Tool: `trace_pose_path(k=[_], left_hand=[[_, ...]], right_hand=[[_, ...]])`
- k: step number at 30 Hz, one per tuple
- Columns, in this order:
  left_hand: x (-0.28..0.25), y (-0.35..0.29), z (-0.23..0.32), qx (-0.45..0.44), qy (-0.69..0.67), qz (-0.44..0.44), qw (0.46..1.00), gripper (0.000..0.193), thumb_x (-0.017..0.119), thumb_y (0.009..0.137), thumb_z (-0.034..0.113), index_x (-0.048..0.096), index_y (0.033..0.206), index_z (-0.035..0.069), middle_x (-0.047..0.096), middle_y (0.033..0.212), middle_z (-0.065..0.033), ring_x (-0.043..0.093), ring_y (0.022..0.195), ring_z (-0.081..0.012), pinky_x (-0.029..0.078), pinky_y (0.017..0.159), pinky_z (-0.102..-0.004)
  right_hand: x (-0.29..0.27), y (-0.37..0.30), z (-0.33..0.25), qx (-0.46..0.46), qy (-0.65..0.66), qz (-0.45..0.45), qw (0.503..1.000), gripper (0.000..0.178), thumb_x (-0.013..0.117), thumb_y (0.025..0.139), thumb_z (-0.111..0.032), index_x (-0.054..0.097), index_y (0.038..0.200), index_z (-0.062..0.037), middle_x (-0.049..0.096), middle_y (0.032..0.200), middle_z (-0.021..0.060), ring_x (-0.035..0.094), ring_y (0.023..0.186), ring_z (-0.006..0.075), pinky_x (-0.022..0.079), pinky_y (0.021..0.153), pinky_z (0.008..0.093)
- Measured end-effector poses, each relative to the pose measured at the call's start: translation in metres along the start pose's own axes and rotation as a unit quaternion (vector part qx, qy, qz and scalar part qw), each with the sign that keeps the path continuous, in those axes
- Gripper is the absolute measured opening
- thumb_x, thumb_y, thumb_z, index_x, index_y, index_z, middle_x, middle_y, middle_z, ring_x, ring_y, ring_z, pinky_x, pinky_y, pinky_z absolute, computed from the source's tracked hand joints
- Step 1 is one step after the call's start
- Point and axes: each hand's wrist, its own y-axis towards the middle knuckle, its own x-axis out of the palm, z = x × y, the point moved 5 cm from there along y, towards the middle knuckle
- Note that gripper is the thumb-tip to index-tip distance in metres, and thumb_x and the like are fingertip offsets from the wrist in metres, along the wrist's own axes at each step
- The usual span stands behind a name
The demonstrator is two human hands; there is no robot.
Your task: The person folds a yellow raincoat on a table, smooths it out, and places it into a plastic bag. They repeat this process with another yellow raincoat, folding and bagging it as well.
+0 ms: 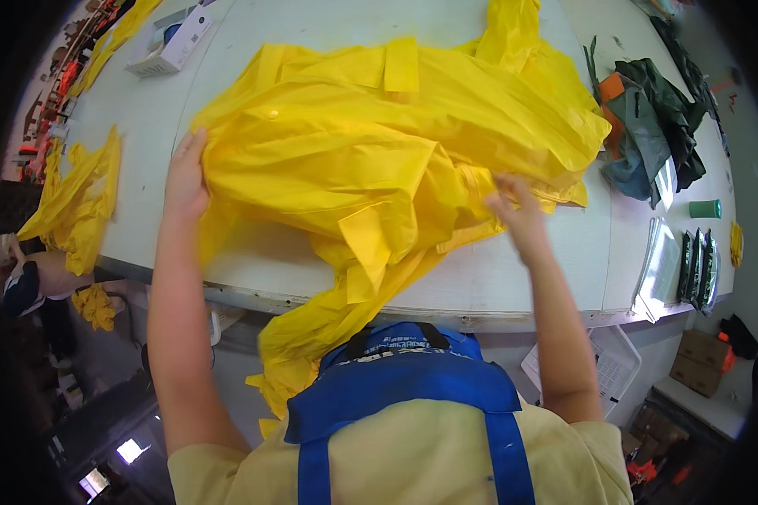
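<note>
A large yellow rain garment (370,135) lies crumpled across the white table (514,269), with part of it hanging over the near edge toward my blue apron. My left hand (185,172) presses flat on the garment's left edge, fingers apart. My right hand (518,210) is blurred at the garment's right side, fingers touching a fold of the yellow fabric; whether it grips the fold is unclear.
A dark green garment with an orange patch (653,126) lies at the right. Near it stand a green cup (705,209) and flat packets (699,265). More yellow fabric (80,198) hangs at the left edge. A white box (173,42) sits far left.
</note>
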Motion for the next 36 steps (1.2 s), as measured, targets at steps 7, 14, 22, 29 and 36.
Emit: trace_pose_path(k=[7,14,22,29,36], left_hand=[[-0.007,0.017,-0.009,0.003,0.042,0.003,0.999,0.03,0.05,0.097,0.017,0.053,0.122,0.001,0.06,0.119,-0.0091,0.058,0.106,-0.018,0.047,0.092,-0.0306],[0.004,0.047,0.004,-0.044,0.085,-0.028,0.995,0.028,0.047,0.098,0.016,0.054,0.12,0.0,0.061,0.115,-0.0087,0.06,0.101,-0.0172,0.05,0.087,-0.0302],[-0.014,0.049,-0.003,-0.013,0.085,-0.036,0.996,0.027,0.048,0.098,0.016,0.054,0.12,0.002,0.061,0.114,-0.0071,0.06,0.101,-0.016,0.05,0.086,-0.0296],[-0.009,0.043,0.0,-0.006,0.128,-0.014,0.992,0.028,0.05,0.097,0.018,0.055,0.12,0.003,0.062,0.114,-0.0064,0.06,0.102,-0.0159,0.05,0.087,-0.0295],[-0.037,0.039,0.034,0.044,0.075,0.011,0.996,0.03,0.048,0.097,0.017,0.053,0.123,0.002,0.06,0.119,-0.009,0.059,0.105,-0.0179,0.049,0.088,-0.0313]], right_hand=[[-0.002,-0.012,-0.019,0.089,0.087,-0.07,0.99,0.041,0.066,0.082,-0.021,0.054,0.117,-0.0037,0.062,0.082,0.0076,0.062,0.078,0.0205,0.05,0.072,0.0327],[0.123,-0.136,-0.151,-0.047,0.227,-0.62,0.749,0.027,0.065,0.086,-0.023,0.062,0.106,-0.005,0.066,0.095,0.0075,0.062,0.087,0.0182,0.048,0.079,0.0303],[0.031,-0.047,-0.009,-0.022,0.062,-0.2,0.978,0.034,0.066,0.082,-0.012,0.058,0.115,-0.0047,0.06,0.118,0.0057,0.057,0.106,0.0172,0.046,0.084,0.0302],[0.084,-0.079,0.028,-0.072,-0.3,-0.179,0.934,0.05,0.07,0.074,-0.021,0.055,0.121,-0.0142,0.055,0.125,0.0073,0.063,0.092,0.0325,0.053,0.073,0.0402],[-0.079,-0.054,0.048,-0.203,-0.35,-0.048,0.913,0.015,0.062,0.07,0.001,0.062,0.082,-0.0079,0.061,0.076,0.0099,0.061,0.072,0.0307,0.048,0.061,0.0369]])
